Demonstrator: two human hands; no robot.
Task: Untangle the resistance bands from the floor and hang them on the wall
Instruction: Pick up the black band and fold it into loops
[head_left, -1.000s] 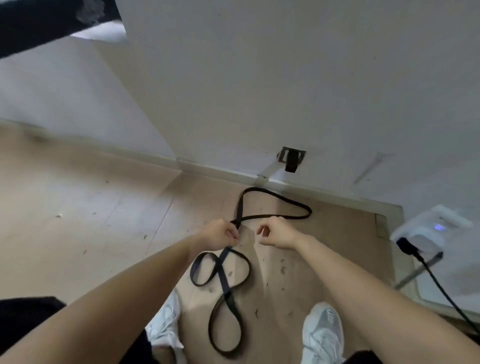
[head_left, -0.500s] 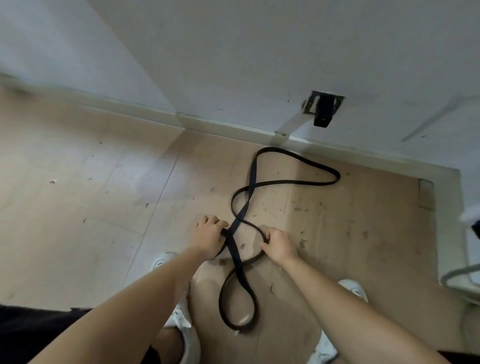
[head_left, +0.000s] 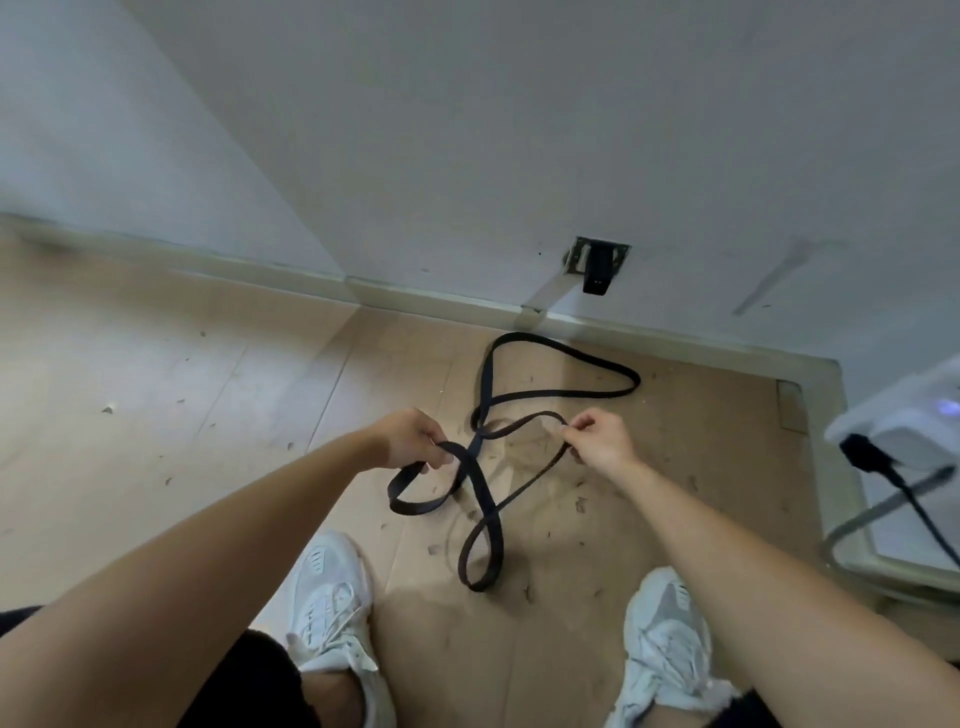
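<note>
A: What's nearest the camera?
B: Two white shoes (head_left: 332, 597) are planted apart on the floor (head_left: 156, 389). The lowest loop of the resistance band (head_left: 474, 454) lies btwn them on the boards.
A: And the hands?
B: Just beyond. L hand (head_left: 410, 439): the fingers are curled round one strand, and a side loop hangs below it, lifted off the floor. R hand (head_left: 597, 441): a thinner-looking strand is pinched btwn thumb and forefinger. The strands cross btwn the two hands.
A: One band or several?
B: That can't be told for sure. Prob. one long band twisted over itself, but the crossings are too fine to be read.
A: Farther out?
B: The far loop lies flat near the skirting (head_left: 431, 299). Above it, a dark hook (head_left: 597, 265) is fixed low on the wall (head_left: 519, 130). A white device (head_left: 909, 431) w/ a black cable (head_left: 914, 499) sits to the R.
A: Which step is in hand?
B: Untangling, judged early. The crossings aren't cleared and nothing is hung.
A: Next move?
B: The held strands should be drawn apart and one fed through the crossing, until a single open loop is left for the hook. Slack is needed, since a hard pull would likely tighten the twist.
</note>
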